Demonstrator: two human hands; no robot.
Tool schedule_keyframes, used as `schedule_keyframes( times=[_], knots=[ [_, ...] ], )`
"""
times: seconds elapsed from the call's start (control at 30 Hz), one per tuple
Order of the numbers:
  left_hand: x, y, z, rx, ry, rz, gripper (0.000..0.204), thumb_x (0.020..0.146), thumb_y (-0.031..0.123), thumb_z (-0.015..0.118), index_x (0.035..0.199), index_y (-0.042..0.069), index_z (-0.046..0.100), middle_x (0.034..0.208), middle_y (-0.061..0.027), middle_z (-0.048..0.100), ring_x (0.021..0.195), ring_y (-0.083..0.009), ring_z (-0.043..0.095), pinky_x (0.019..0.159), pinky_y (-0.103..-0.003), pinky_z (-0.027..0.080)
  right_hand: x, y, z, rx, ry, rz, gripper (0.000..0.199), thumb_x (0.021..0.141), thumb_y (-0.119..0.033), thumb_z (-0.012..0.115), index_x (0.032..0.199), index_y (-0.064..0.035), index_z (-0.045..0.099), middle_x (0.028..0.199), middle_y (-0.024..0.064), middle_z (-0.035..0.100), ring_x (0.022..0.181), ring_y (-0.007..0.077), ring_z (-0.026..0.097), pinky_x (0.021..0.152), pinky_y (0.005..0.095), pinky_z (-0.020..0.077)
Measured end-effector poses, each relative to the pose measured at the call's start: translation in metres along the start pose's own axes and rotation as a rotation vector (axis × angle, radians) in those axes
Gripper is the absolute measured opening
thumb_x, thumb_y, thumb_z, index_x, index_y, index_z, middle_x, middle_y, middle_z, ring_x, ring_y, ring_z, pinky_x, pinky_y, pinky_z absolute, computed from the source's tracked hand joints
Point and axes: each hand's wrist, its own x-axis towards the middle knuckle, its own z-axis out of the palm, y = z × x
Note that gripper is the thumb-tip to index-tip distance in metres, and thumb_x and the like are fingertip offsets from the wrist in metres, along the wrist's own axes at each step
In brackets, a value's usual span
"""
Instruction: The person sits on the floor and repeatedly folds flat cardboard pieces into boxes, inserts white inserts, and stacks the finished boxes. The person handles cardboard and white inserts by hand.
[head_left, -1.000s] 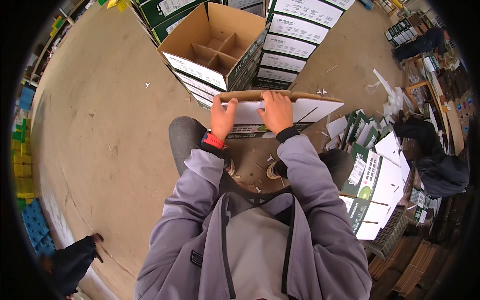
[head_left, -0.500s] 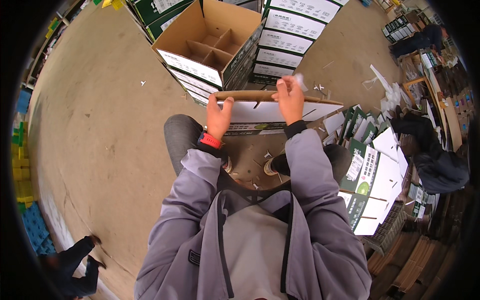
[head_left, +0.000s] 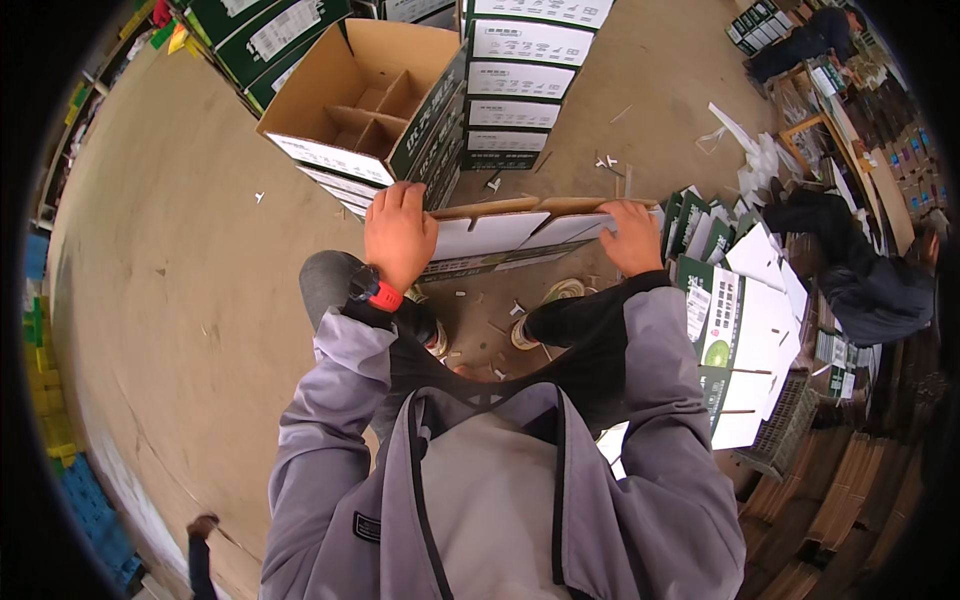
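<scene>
A folded cardboard box, white with a green lower band, stands on edge between my knees, its brown slotted edge facing up. My left hand grips its left end, fingers over the top edge. At the right end, my right hand is closed over the same edge, with some fingers hidden behind the cardboard. Just beyond the left hand is an open-topped box with crossed brown dividers inside, on top of a stack.
A stack of white-and-green boxes stands ahead. Flattened boxes lean at my right beside a grey crate. Small white scraps litter the floor. People are at the right, one in dark clothing; another person's arm shows lower left.
My hands have moved apart to the two ends of the box. The small whitish scrap by my right fingers is no longer there. The view has shifted, moving the stacks left.
</scene>
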Motion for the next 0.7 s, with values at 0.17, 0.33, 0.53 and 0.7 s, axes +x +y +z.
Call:
schedule_keyframes(
  times=[0.17,0.33,0.53,0.7],
  knots=[
    [-0.004,0.020,-0.002,0.052,0.007,0.346,0.030,0.085,0.007,0.067,0.114,0.009,0.072,0.108,-0.0074,0.066,0.098,-0.0291,0.061,0.092,-0.042,0.047,0.007,0.010,0.008,0.115,-0.090,0.009,0.034,0.088,-0.031,0.082,0.114,-0.0128,0.073,0.110,0.0089,0.072,0.113,0.0360,0.063,0.094,0.0485,0.0522],
    [-0.007,0.033,-0.002,-0.107,0.038,0.422,0.023,0.090,0.011,0.071,0.113,0.007,0.072,0.109,-0.0065,0.067,0.105,-0.0313,0.063,0.089,-0.044,0.050,0.011,0.019,0.012,0.145,-0.121,-0.006,0.028,0.090,-0.030,0.081,0.110,-0.0121,0.074,0.108,0.0100,0.073,0.110,0.0363,0.063,0.093,0.0480,0.0533],
    [0.027,0.027,0.005,-0.103,-0.375,0.226,0.032,0.095,0.022,0.072,0.125,0.011,0.073,0.111,-0.0111,0.074,0.104,-0.0350,0.069,0.093,-0.046,0.054,0.006,0.026,0.013,0.109,-0.155,-0.032,0.027,0.089,-0.030,0.081,0.108,-0.0129,0.074,0.108,0.0099,0.072,0.108,0.0365,0.064,0.092,0.0482,0.0535],
    [0.080,-0.021,0.038,-0.414,-1.102,0.035,0.045,0.105,0.048,0.065,0.115,0.006,0.076,0.108,-0.0167,0.077,0.096,-0.0352,0.073,0.086,-0.045,0.056,0.003,0.027,0.010,0.090,-0.233,-0.053,0.027,0.087,-0.031,0.082,0.107,-0.0139,0.074,0.109,0.0089,0.072,0.111,0.0363,0.064,0.094,0.0476,0.0543]
  ],
)
